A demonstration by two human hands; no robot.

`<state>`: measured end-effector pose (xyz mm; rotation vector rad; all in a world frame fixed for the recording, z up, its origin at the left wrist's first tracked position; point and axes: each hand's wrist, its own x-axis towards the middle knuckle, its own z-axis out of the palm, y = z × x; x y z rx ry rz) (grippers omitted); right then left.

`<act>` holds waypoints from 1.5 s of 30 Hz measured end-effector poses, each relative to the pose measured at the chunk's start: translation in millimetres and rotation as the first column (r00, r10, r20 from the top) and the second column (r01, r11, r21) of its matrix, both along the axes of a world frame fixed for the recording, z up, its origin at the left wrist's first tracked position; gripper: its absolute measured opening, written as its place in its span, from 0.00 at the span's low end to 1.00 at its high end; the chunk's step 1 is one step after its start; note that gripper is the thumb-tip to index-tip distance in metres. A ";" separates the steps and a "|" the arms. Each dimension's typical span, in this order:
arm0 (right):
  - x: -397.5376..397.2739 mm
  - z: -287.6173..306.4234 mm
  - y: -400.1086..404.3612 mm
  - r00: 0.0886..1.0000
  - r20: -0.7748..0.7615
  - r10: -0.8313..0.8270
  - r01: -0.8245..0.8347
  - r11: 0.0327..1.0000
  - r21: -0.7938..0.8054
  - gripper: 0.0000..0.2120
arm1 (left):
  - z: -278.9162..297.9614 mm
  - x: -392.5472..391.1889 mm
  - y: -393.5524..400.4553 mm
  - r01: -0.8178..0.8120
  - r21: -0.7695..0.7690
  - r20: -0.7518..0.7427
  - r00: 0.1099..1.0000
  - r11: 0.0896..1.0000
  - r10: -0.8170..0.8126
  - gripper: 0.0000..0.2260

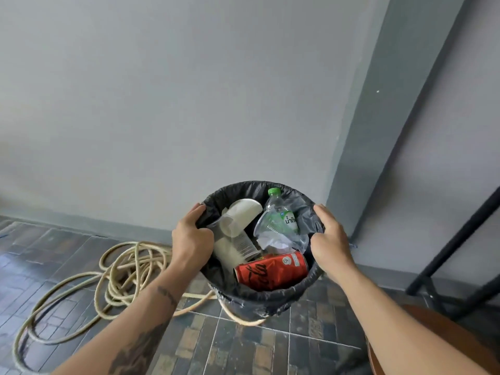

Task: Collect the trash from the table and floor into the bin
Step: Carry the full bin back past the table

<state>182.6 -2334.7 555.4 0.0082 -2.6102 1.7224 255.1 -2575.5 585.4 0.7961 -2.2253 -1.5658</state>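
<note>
Against the grey wall (189,90) and over the tiled floor (243,342), a hose (116,269) lies coiled at left, one loop passing under the bin (257,299). At right a black frame (460,239) slants up, with a brown edge (422,320) cut off at the corner. The left hand (189,239) and right hand (331,244) clasp the bin's opposite rims over its black liner. Inside lie a red can (270,270), a crushed bottle (281,220), paper cups (235,239) and crumpled paper (273,243); the bin's base is hidden.
</note>
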 end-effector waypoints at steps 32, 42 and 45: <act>291.0 48.2 568.0 0.661 -0.021 -0.750 0.749 0.662 -0.037 0.31 | 45.0 90.6 601.0 0.713 -0.031 -0.040 0.700 0.701 -0.713 0.24; 301.0 42.8 798.9 0.508 0.012 -0.861 0.861 0.508 -0.021 0.32 | 34.5 62.4 858.8 0.839 -0.001 -0.044 0.544 0.544 -0.838 0.27; 283.2 34.6 872.2 0.443 -0.003 -0.897 0.897 0.443 0.003 0.30 | 28.8 31.1 944.1 0.875 -0.007 -0.047 0.484 0.485 -0.874 0.22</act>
